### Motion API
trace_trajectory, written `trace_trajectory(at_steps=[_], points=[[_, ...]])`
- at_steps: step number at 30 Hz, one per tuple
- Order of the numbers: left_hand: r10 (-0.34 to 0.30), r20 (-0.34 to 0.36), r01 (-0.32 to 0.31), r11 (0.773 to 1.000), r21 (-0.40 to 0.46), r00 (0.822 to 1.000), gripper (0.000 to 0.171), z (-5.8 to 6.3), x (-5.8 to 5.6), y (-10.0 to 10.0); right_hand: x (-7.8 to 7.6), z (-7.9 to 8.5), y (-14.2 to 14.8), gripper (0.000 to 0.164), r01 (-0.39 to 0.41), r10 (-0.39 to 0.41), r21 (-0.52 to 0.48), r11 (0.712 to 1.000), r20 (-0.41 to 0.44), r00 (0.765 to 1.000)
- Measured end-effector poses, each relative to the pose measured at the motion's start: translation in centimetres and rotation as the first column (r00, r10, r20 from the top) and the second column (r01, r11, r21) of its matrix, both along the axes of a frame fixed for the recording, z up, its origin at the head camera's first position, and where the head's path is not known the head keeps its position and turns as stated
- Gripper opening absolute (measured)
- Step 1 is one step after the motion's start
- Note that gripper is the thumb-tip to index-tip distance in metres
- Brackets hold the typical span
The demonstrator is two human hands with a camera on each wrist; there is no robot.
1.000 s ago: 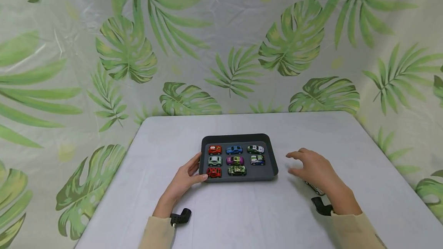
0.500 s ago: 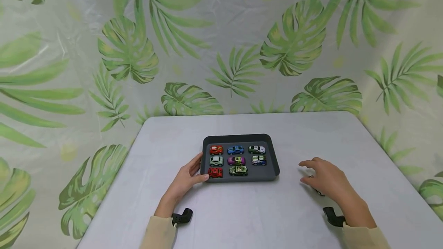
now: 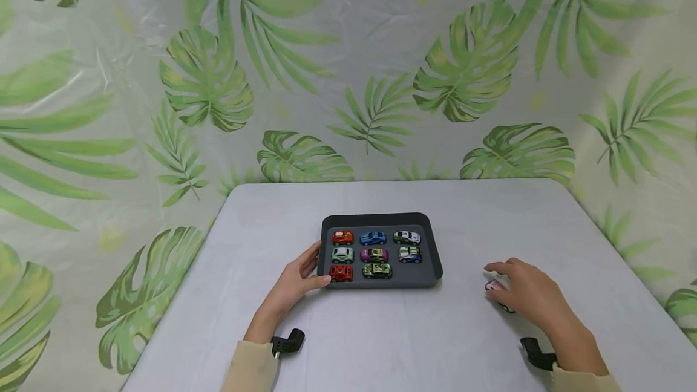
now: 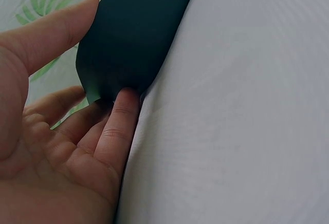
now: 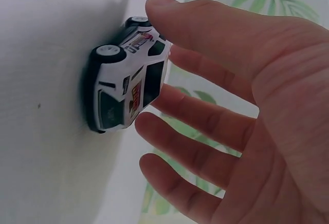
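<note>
A dark grey tray (image 3: pixel 411 280) lies on the table with several toy cars in rows. My left hand (image 3: pixel 296 280) holds its left side, thumb over the near corner and fingers along the outer wall; the tray's wall (image 4: pixel 133 34) fills the space past that thumb in the left wrist view. To the right, my right hand (image 3: pixel 530 292) hovers over a white toy car (image 5: pixel 128 80) with coloured stickers. Its thumb and fingers are spread on either side of the car, which stands on its wheels. From the head view, the hand covers part of this car (image 3: pixel 494 285).
In the tray, a camouflage car (image 3: pixel 377 270) sits in the front row beside a red one (image 3: pixel 341 273). The white-covered table (image 3: pixel 381 343) backs onto a leaf-print curtain (image 3: pixel 305 77). Each wrist wears a black camera (image 3: pixel 536 354).
My right hand has moved right and toward me, away from the tray, to the white toy car. The left hand keeps its hold on the tray.
</note>
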State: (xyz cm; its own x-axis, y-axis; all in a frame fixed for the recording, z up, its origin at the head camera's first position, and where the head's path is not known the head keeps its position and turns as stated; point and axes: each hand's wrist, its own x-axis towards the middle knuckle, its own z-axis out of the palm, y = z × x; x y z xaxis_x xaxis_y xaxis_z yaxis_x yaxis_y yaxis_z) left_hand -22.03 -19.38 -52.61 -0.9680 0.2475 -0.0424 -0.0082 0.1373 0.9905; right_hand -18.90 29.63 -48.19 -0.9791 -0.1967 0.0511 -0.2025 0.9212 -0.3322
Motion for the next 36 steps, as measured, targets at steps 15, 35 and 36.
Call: trace_trajectory(at_steps=[15,35,36], points=[[0.010,0.008,-0.010,1.000,-0.003,1.000,0.091,-0.04,-0.17,-0.02,0.61,-0.65,0.74,0.053,0.017,-0.016,-0.023,1.000,0.056,0.998],[0.015,0.019,-0.015,1.000,0.004,1.000,0.091,0.02,-0.01,0.01,0.33,-0.74,0.58,0.047,0.030,-0.027,-0.040,0.999,0.067,0.997],[0.019,0.023,-0.019,1.000,0.004,1.000,0.091,0.09,-0.02,0.03,0.29,-0.78,0.58,0.047,0.030,-0.027,-0.041,0.999,0.066,0.997]])
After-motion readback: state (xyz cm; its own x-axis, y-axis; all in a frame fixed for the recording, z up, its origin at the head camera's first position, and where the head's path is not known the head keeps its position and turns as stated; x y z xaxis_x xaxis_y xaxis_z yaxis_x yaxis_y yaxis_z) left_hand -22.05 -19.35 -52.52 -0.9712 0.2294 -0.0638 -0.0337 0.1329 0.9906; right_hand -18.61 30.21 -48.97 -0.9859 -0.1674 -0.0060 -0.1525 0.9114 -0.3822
